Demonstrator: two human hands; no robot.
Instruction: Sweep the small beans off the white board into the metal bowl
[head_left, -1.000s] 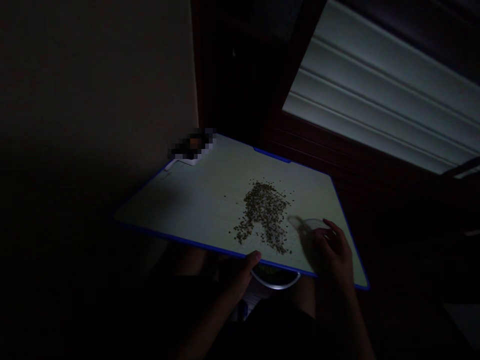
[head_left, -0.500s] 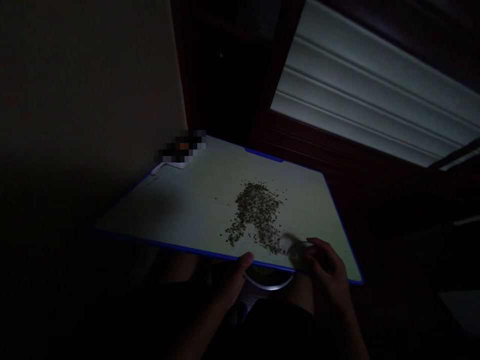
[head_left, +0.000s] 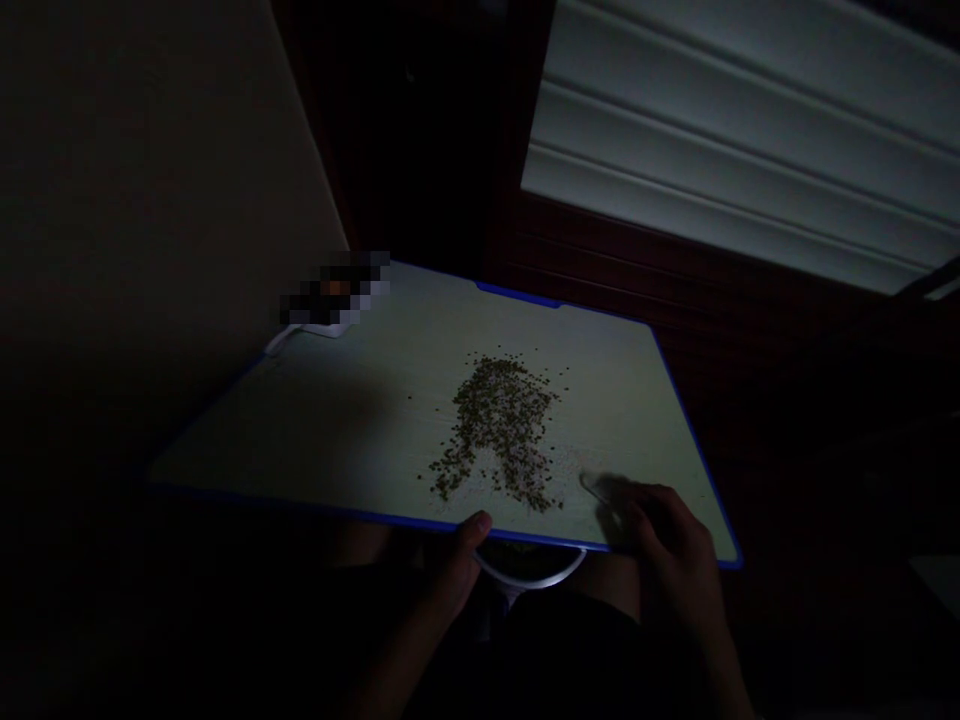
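A pale cutting board point(head_left: 300, 440) with a blue edge lies tilted across the view, and a loose heap of small dark seeds point(head_left: 495, 430) is spread in a long patch on it. My left hand point(head_left: 454, 565) grips the board's near edge, thumb on top. My right hand point(head_left: 667, 535) rests at the lower right of the board, just right of the heap. Its fingers pinch a small translucent scraper point(head_left: 604, 490), which is dim and partly shadowed. Below the near edge sits a bowl with a metal rim point(head_left: 529, 578), holding something dark green and mostly hidden by the board.
A pixelated object point(head_left: 334, 295) and a white cable point(head_left: 281, 342) sit at the board's far left corner. A pale wall point(head_left: 150, 200) rises on the left. Dark wood point(head_left: 600, 250) and a ribbed white panel point(head_left: 735, 130) fill the far side.
The whole view has shifted, so the board sits further left and lower. My right hand has moved toward the near edge, bringing the scraper to the heap's lower right.
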